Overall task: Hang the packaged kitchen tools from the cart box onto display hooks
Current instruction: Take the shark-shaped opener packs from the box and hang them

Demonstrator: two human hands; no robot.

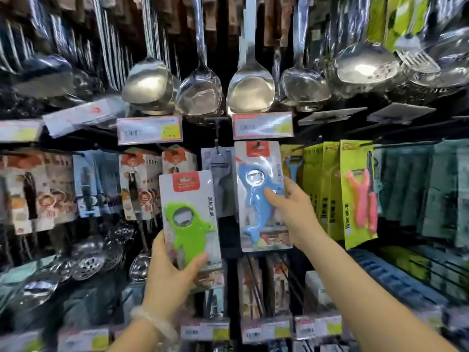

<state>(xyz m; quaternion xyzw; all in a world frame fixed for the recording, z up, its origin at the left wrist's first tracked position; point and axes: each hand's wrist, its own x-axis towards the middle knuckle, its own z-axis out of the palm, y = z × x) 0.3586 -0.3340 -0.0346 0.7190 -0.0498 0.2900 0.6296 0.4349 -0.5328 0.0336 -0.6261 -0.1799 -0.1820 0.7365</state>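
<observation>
Packaged bottle openers were in both hands, in front of a shop display w/ hooks. Left hand [169, 270] gripped the lower part of a glossy white card w/ red label, thumb across the front; on it sat a green opener [186, 226], smooth plastic, fish-shaped, w/ a round metal ring. Right hand [291, 207] pinched a matching card by its right edge, thumb on the blue opener [256, 196], dolphin-shaped, same metal ring. That card's top sat at a display hook [256, 144] under a price tag [262, 125]; prob. on the hook, but too blurred to tell. Shiny steel ladles [250, 90] hung above. Yellow-green peeler packs [356, 194] hung to the right. Pale bead bracelet [154, 323] circled the left wrist.
</observation>
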